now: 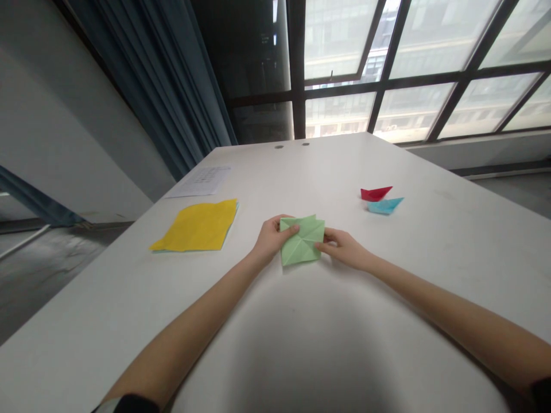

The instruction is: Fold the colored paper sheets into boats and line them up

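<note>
A light green square of folded paper [301, 241] with crossing creases lies on the white table [301, 332] in front of me. My left hand [270, 236] grips its upper left corner, thumb on top, fingers curled around the edge. My right hand [342, 246] pinches the paper's right edge between thumb and fingers. Both forearms reach in from the bottom of the view.
A stack of yellow paper sheets [198, 226] lies to the left, a printed white sheet [201, 181] beyond it. A red folded paper figure [375, 193] and a light blue one [384, 205] sit to the right. Windows and a blue curtain stand behind the table's far edge.
</note>
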The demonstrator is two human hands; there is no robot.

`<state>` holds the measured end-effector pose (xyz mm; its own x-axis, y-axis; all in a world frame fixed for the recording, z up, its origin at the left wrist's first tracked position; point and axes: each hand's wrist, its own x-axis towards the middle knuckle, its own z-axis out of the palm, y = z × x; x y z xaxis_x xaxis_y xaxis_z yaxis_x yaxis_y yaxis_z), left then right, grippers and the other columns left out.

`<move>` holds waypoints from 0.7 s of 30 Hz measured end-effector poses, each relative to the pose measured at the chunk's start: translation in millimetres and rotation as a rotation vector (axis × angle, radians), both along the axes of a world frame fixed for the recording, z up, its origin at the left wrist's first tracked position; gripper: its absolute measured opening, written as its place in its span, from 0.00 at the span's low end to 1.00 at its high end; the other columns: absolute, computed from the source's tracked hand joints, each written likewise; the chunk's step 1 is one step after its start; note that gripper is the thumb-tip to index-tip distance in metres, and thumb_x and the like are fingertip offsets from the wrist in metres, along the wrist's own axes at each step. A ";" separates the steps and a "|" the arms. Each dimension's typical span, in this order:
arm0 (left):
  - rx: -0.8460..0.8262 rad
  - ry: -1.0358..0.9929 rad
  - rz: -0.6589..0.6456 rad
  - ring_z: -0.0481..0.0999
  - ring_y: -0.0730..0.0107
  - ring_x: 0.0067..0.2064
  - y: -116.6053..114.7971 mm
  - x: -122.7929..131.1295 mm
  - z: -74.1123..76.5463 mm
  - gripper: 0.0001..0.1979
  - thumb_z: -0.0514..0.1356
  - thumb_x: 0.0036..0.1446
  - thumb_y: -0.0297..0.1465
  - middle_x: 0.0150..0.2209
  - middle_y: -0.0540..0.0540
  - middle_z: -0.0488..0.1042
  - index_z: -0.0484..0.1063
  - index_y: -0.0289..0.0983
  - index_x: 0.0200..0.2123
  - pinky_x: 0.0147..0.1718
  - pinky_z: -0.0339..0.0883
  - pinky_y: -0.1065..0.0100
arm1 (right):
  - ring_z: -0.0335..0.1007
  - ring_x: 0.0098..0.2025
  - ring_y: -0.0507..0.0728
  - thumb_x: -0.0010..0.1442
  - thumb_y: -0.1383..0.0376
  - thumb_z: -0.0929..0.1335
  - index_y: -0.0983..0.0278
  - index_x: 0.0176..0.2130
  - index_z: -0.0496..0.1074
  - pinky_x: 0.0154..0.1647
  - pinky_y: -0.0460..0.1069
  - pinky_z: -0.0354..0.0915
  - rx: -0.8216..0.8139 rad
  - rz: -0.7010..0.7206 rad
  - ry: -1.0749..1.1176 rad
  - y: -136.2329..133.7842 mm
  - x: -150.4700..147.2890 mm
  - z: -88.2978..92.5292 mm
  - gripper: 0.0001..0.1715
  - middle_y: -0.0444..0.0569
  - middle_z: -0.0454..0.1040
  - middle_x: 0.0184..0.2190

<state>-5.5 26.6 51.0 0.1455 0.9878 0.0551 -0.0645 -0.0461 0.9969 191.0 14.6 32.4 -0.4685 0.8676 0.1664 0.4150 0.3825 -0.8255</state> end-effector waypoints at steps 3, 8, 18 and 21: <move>0.003 -0.028 0.044 0.71 0.73 0.28 -0.1 0.7 0.3 0.17 0.68 0.37 0.36 0.27 0.50 0.73 0.70 0.33 0.30 0.30 0.64 0.72 | 0.69 0.36 0.57 0.55 0.57 0.64 0.65 0.37 0.72 0.37 0.51 0.64 -0.068 -0.020 -0.004 5.2 3.0 -5.3 0.15 0.48 0.74 0.34; 0.019 -0.105 0.107 0.71 0.73 0.28 -0.6 2.2 0.3 0.17 0.68 0.37 0.36 0.27 0.50 0.73 0.70 0.34 0.31 0.30 0.64 0.72 | 0.69 0.41 0.57 0.52 0.55 0.68 0.64 0.38 0.71 0.40 0.51 0.64 -0.195 -0.003 0.186 5.4 1.4 -7.0 0.17 0.51 0.73 0.41; -0.128 -0.070 0.057 0.70 0.76 0.23 1.1 -1.9 -0.1 0.18 0.67 0.35 0.30 0.22 0.54 0.71 0.65 0.35 0.32 0.23 0.60 0.75 | 0.68 0.28 0.52 0.45 0.54 0.71 0.64 0.31 0.66 0.33 0.48 0.63 -0.321 -0.199 0.565 15.6 5.0 -6.5 0.18 0.44 0.72 0.27; -0.205 0.028 -0.112 0.73 0.72 0.25 -1.2 -2.6 -1.9 0.23 0.68 0.35 0.30 0.25 0.51 0.73 0.64 0.35 0.37 0.25 0.63 0.73 | 0.67 0.27 0.52 0.45 0.54 0.71 0.63 0.32 0.66 0.30 0.48 0.63 -0.301 -0.216 0.515 19.1 9.6 -5.4 0.20 0.44 0.72 0.27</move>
<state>-8.1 25.4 49.1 0.2536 0.9556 -0.1503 -0.0304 0.1632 0.9861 200.6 33.7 27.1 -0.2023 0.9776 0.0581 -0.0226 0.0547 -0.9982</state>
